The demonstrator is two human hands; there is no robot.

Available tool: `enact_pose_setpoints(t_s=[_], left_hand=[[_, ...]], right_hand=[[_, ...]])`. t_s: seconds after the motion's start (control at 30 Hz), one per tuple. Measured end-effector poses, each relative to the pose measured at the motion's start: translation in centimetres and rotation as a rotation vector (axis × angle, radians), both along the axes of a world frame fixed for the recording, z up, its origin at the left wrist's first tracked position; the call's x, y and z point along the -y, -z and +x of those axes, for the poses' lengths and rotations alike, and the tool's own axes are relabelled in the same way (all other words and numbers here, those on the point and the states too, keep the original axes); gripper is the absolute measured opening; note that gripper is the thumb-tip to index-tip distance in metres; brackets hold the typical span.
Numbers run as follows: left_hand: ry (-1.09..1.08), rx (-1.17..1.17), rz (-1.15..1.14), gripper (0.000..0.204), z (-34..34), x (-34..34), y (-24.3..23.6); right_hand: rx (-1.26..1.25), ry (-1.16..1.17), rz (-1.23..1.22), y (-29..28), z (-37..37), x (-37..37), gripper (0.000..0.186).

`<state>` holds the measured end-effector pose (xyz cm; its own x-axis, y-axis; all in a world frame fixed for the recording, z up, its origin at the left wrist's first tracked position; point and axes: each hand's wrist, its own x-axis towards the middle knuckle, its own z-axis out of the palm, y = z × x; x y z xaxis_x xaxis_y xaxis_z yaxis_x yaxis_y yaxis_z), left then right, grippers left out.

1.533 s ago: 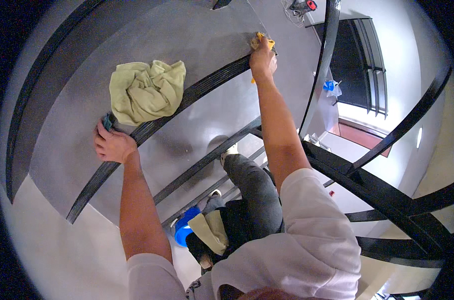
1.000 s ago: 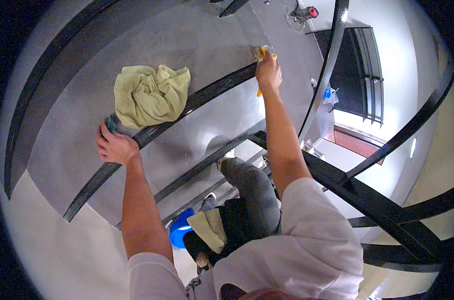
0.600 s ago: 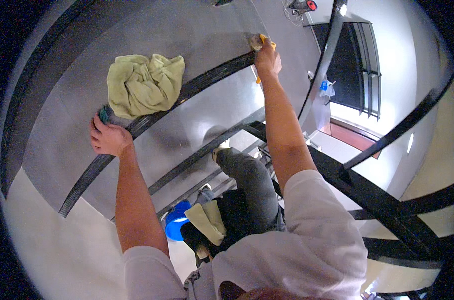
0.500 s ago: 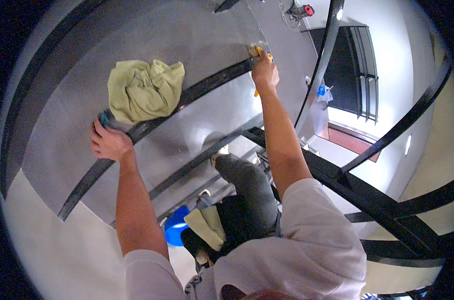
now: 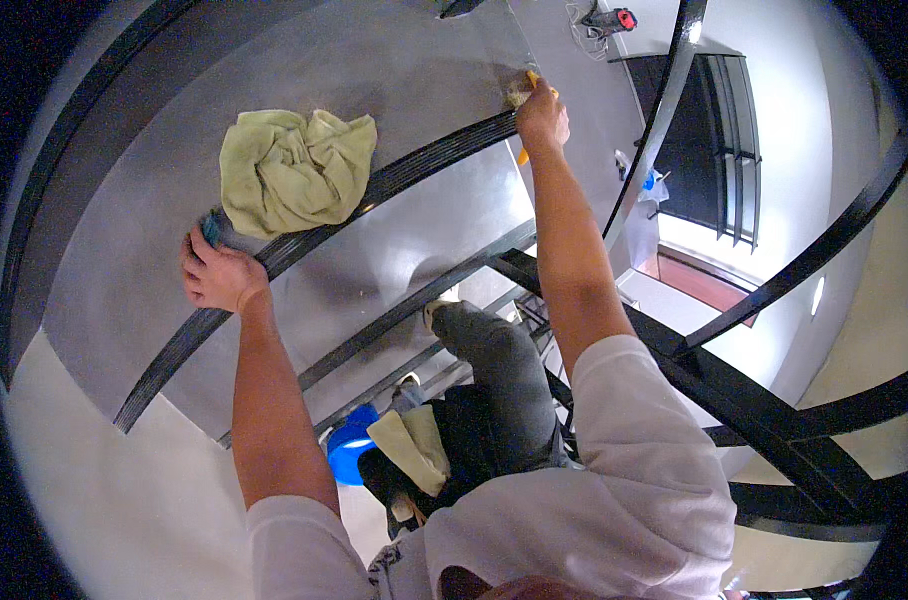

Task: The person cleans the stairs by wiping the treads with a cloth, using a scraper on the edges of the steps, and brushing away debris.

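Note:
My left hand (image 5: 219, 270) is closed on a small teal pad (image 5: 211, 228) at the black ribbed nosing (image 5: 428, 158) of a grey stair tread (image 5: 154, 200). Just beside it lies a crumpled pale green cloth (image 5: 294, 170). Farther right, near the tread's end, my right hand (image 5: 542, 120) grips a yellow-handled tool (image 5: 524, 155), apparently a brush or scraper; its head is mostly hidden by my fingers. My knee and shoe are on the steps below, and a folded cream cloth (image 5: 409, 445) hangs at my waist.
A blue bucket (image 5: 349, 445) is behind my leg. Black curved railings (image 5: 789, 265) and a dark beam (image 5: 754, 410) run down the right. A red-and-black device with a cable (image 5: 609, 20) lies at the top right, and a blue-and-white bag (image 5: 652, 187) beyond the railing.
My right hand has shifted slightly back and forth at the tread's end with the yellow tool. My left hand stays by the cloth, and the view has wobbled a little.

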<state>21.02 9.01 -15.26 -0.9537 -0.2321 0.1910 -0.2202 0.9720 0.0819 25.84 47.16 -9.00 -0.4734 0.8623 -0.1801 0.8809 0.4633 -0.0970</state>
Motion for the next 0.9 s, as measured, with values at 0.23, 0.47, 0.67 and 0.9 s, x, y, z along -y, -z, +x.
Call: enact_pose_setpoints(t_s=[0.23, 0.47, 0.67, 0.9], left_hand=[[0.014, -0.002, 0.009, 0.039, -0.1, 0.2, 0.1], [-0.031, 0.004, 0.027, 0.039, -0.3, 0.0, -0.2], [-0.013, 0.027, 0.016, 0.039, 0.0, 0.2, 0.0], [-0.026, 0.022, 0.030, 0.040, -0.3, 0.1, 0.3]], right_hand=[[-0.044, -0.055, 0.089, 0.5, -0.2, -0.9, 0.027], [0.025, -0.015, 0.016, 0.6, 1.7, 1.3, 0.028], [0.088, 0.037, 0.013, 0.7, 2.3, 1.0, 0.031], [0.021, -0.002, 0.069, 0.2, 0.5, -1.3, 0.032]])
